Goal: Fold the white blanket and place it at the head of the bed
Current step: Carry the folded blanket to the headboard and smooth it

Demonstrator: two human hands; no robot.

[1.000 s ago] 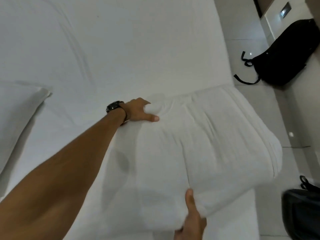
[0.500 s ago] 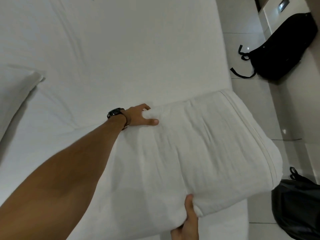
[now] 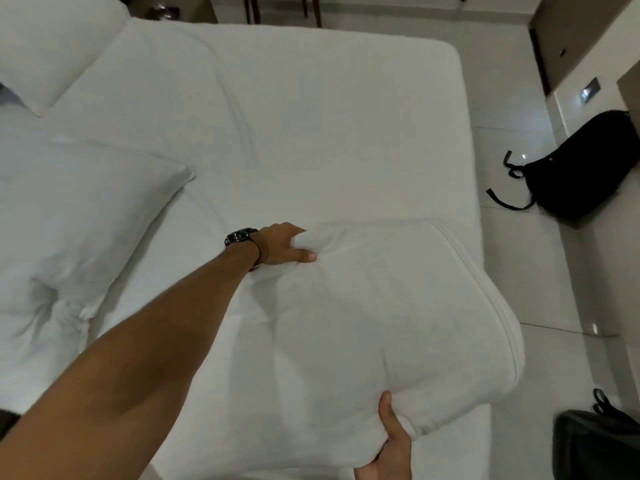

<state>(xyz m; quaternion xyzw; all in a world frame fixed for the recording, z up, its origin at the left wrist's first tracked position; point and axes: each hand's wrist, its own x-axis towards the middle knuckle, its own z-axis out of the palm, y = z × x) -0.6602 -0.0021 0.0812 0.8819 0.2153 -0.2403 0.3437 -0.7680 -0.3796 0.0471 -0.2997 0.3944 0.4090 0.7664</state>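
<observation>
The white blanket is folded into a thick rectangular bundle at the right side of the bed, its right edge hanging past the mattress edge. My left hand, with a dark watch on its wrist, grips the bundle's far left corner, thumb on top. My right hand grips the near edge from below, thumb pressed on the top layer. Its fingers are hidden under the fabric.
Two white pillows lie at the left: one large, one at the far corner. A black backpack sits on the tiled floor at the right. Another dark bag stands at the lower right. Dark furniture legs stand beyond the bed.
The view has tilted up and widened, bringing the pillows and far edge of the bed into sight. Both hands keep the same hold on the blanket bundle.
</observation>
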